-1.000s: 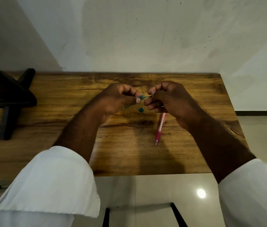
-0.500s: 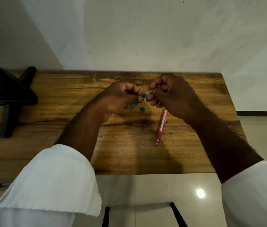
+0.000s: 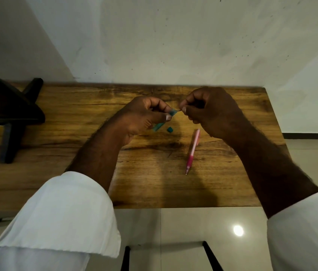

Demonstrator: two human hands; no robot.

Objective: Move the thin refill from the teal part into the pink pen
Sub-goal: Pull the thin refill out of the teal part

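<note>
My left hand point(image 3: 142, 116) is closed around a teal pen part point(image 3: 159, 126), which sticks out at both ends of the fist, above the wooden table point(image 3: 76, 153). My right hand point(image 3: 210, 112) pinches the thin dark refill point(image 3: 178, 111) where it comes out of the teal part's upper end. Only a short piece of the refill shows between the two hands. The pink pen point(image 3: 192, 150) lies on the table below my right hand, its tip pointing toward me. A small teal cap point(image 3: 170, 129) lies on the table between the hands.
A dark stand with a black leg point(image 3: 9, 122) occupies the table's left end. A pale wall runs behind the table. The table's near edge borders tiled floor, where black chair legs point(image 3: 209, 255) show.
My right hand has risen and shifted right, off the pink pen, so more of the pen shows. The gap between the hands has widened slightly, with the refill spanning it.
</note>
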